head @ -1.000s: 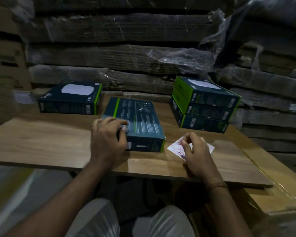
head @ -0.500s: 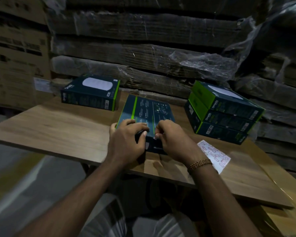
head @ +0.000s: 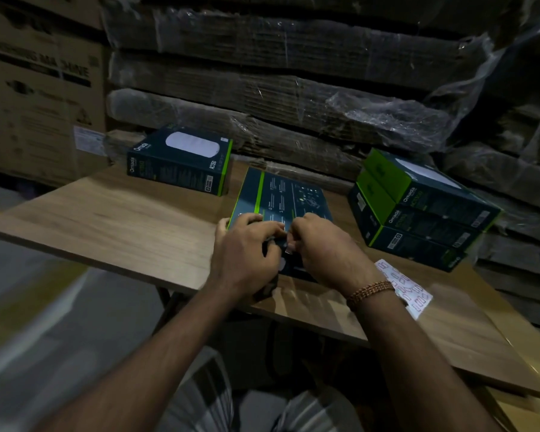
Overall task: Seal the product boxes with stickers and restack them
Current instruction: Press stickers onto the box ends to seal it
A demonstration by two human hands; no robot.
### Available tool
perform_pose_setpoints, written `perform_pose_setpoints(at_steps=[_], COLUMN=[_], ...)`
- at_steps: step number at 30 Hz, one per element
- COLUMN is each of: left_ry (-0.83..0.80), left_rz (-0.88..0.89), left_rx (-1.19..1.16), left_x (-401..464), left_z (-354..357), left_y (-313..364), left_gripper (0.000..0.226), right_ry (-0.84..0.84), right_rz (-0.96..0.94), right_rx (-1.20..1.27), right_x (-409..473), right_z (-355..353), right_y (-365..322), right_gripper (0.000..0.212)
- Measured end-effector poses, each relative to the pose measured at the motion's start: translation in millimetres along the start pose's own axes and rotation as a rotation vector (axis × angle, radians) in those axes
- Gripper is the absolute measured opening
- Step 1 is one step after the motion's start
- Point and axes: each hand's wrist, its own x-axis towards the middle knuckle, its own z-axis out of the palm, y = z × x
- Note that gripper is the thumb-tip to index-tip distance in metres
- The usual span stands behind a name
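Note:
A dark teal product box [head: 286,194] with a green stripe lies flat in the middle of the wooden table [head: 122,226], back side up. My left hand [head: 247,257] grips its near left corner. My right hand [head: 328,251] pinches a small pale sticker [head: 289,249] at the box's near edge, fingertips close to my left fingers. A white sticker sheet [head: 409,291] with red labels lies on the table by my right wrist. A stack of three like boxes [head: 418,210] stands at the right. A single box [head: 184,163] lies at the back left.
Plastic-wrapped flattened cardboard [head: 278,88] is piled high behind the table. A large brown carton [head: 38,88] stands at the left. The table's near edge runs diagonally above my knees. A tan carton surface [head: 530,369] adjoins the table at lower right.
My right hand left the sticker sheet and came to the box's near edge with a sticker. My left hand stayed on the box. The camera shifted closer and leftward.

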Motion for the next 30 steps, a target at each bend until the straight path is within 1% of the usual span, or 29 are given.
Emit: perform_pose_setpoints(at_steps=[6,9,11,19,25,30], left_ry=[-0.044,-0.064,-0.059,-0.043,-0.033,-0.028], left_rz=[-0.004,0.014,0.026,0.039,0.032,0.031], left_rx=[0.042,0.08,0.093,0.101,0.12,0.141], left_x=[-0.7,-1.3,-1.6,-2.2,-2.0,-1.1], left_z=[-0.6,0.5,0.8,-0.4,0.9,2.3], left_y=[-3.0,-6.3,-7.0,-4.6,-4.3,-5.6], left_gripper=[0.044,0.048,0.047,0.045,0.046,0.049], right_ry=[0.008,0.012,0.008,-0.003,0.002,-0.006], right_rz=[0.004,0.005,0.001,-0.005,-0.01,0.0], right_rx=[-0.053,-0.059,-0.061,-0.068,-0.083,-0.086], right_x=[2.2,2.2,2.3,4.0,3.6,5.1], right_z=[0.3,-0.9,-1.8,-3.6,-3.1,-2.9], right_y=[-1.9,-2.2,-2.3,-3.3,-2.7,-4.0], right_gripper=[0.021,0.017,0.014,0.013,0.017,0.017])
